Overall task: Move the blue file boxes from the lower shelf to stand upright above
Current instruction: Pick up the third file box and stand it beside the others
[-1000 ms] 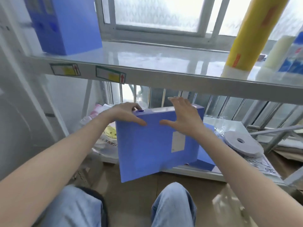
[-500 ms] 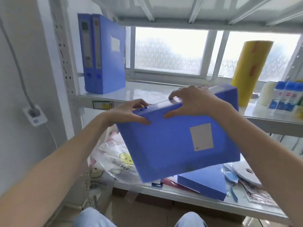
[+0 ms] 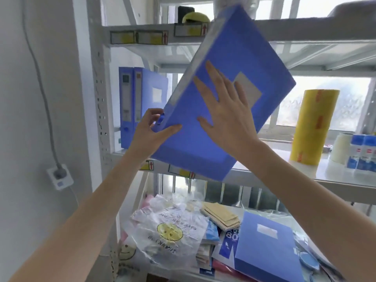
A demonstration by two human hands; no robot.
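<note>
A blue file box (image 3: 242, 58) is tilted in the air in front of the middle shelf (image 3: 305, 176), its spine facing up-left. My left hand (image 3: 150, 133) pinches its lower spine corner by the finger hole. My right hand (image 3: 227, 110) lies flat with spread fingers on its broad face. Two blue file boxes (image 3: 140, 102) stand upright at the left end of the middle shelf. Another blue file box (image 3: 264, 247) lies flat on the lower shelf amid clutter.
A yellow film roll (image 3: 313, 127), a tape roll and glue sticks (image 3: 362, 153) stand on the middle shelf at right. Plastic bags (image 3: 168, 235), cardboard pieces and papers cover the lower shelf. A wall socket (image 3: 60, 177) with a cable is at left.
The held box has risen from shelf-edge height and tipped from nearly flat toward upright. My right hand shifted from its top edge onto its flat face. The view has tilted upward.
</note>
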